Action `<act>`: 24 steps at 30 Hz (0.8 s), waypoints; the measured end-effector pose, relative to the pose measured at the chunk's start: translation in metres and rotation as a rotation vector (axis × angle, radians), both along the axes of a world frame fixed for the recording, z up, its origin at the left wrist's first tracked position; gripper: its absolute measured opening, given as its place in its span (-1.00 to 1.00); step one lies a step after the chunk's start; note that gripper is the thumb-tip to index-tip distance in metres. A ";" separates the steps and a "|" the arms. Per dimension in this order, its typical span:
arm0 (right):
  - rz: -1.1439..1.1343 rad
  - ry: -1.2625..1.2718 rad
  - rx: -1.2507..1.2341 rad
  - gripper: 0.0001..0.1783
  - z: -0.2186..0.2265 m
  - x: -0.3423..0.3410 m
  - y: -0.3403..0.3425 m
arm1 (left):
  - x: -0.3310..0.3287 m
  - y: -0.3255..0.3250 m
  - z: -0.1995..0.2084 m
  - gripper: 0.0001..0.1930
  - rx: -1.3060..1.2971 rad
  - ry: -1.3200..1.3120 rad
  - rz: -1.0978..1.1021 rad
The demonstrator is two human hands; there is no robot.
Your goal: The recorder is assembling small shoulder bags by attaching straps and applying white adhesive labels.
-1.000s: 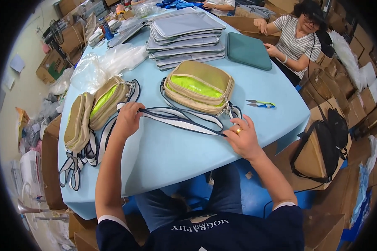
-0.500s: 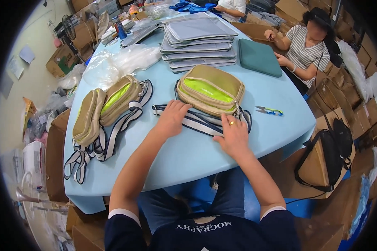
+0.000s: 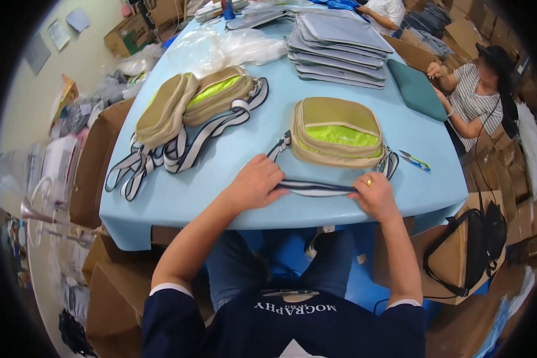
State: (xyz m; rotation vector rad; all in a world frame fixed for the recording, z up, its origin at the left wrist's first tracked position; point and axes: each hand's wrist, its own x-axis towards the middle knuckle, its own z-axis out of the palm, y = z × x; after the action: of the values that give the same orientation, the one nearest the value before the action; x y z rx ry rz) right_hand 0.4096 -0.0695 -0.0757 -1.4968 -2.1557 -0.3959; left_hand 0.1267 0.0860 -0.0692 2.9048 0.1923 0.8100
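A tan shoulder bag (image 3: 338, 128) with a lime-green pocket lies on the light blue table (image 3: 244, 152) in front of me. Its navy-and-white striped strap (image 3: 317, 188) runs along the near side, apart from the bag's body. My left hand (image 3: 258, 182) is closed on the strap's left part, and my right hand (image 3: 373, 193), wearing a ring, grips its right part. Between them the strap stretches nearly straight. To the left, two similar tan bags, one in front (image 3: 164, 113) and one behind (image 3: 219, 98), lean together with their striped straps loose beside them.
Thread snips (image 3: 415, 161) lie right of the bag. Farther back are a stack of grey padded cases (image 3: 340, 51), a teal sleeve (image 3: 416, 90) and clear plastic bags (image 3: 221, 51). A person in a striped top (image 3: 476, 98) sits at the right. A black bag (image 3: 474, 250) rests on cardboard.
Both hands have moved toward the table's near edge, drawing the strap away from the bag's body. The view has shifted, so the table's things appear farther right.
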 end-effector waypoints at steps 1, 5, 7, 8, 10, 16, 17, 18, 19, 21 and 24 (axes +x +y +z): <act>0.016 -0.036 0.049 -0.73 0.004 -0.001 0.002 | -0.003 0.002 -0.001 -0.69 0.013 -0.015 0.032; -0.027 -0.010 0.058 -0.74 -0.003 -0.013 0.020 | -0.022 0.012 -0.003 -0.65 0.075 0.017 0.172; -0.067 0.003 0.039 -0.75 -0.003 -0.016 0.020 | -0.025 0.017 -0.002 -0.64 0.082 0.019 0.147; -0.037 0.040 0.009 -0.75 -0.001 -0.017 0.018 | -0.028 0.016 -0.001 -0.64 0.074 0.040 0.155; -0.016 0.142 -0.029 -0.77 0.000 -0.019 0.013 | -0.023 0.013 0.006 -0.64 0.088 0.065 0.136; -0.115 0.150 -0.069 -0.87 0.004 -0.025 0.018 | -0.009 0.004 0.012 -0.64 0.100 0.095 0.125; -0.108 0.107 -0.147 -0.89 0.005 -0.020 0.017 | -0.011 0.003 0.014 -0.62 0.070 0.083 0.141; -0.129 0.108 -0.143 -0.89 0.005 -0.014 0.016 | -0.013 0.002 0.016 -0.59 0.039 0.070 0.157; -0.146 0.088 -0.085 -0.92 0.003 -0.007 0.016 | -0.014 0.002 0.017 -0.59 0.041 0.067 0.137; -0.171 0.064 -0.027 -0.94 0.001 0.004 0.014 | -0.015 0.000 0.019 -0.46 -0.006 0.086 0.144; -0.178 0.049 0.108 -0.94 0.001 0.019 0.010 | -0.008 0.000 0.018 -0.36 0.022 0.120 0.175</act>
State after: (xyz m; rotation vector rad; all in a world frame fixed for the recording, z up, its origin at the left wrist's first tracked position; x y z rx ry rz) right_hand 0.4283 -0.0592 -0.0750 -1.6249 -1.9377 -0.5222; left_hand 0.1183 0.0860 -0.0508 2.9908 0.4576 0.6640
